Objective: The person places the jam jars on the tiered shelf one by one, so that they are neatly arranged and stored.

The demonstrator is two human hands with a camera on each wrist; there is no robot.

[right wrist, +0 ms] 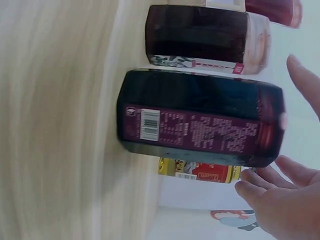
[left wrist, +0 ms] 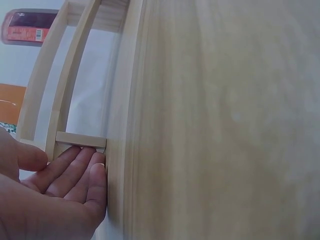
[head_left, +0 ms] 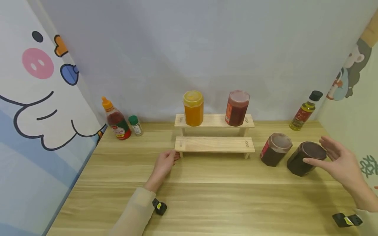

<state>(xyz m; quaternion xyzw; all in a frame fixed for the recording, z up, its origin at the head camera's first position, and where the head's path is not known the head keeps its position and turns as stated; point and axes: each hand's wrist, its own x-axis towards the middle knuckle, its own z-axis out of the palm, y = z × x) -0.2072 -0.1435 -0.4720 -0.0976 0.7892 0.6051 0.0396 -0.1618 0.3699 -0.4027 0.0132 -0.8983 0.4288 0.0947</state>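
"What's leftmost?"
"The left grip [head_left: 164, 161], fingertips at the near left leg of the wooden rack [head_left: 214, 144], which runs toward three o'clock. Whether it pinches, I can't tell."
"Farther right?"
"The dark jar [right wrist: 200, 117], upright on the tabletop [head_left: 224, 206], long axis vertical. It lies at nine o'clock from the right grip [head_left: 342, 164], the nearer one, whose thumb and fingers are spread around its top, unclosed."

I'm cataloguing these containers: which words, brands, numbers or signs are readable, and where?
Nothing is legible.
Dark purple faceted jar: barcode, print blurred.
Black faceted jar: blurred.
Red faceted jar, orange faceted jar: too small.
Orange-capped red bottle: too small.
Black-capped yellow bottle: blurred.
Green-capped bottle: blurred.
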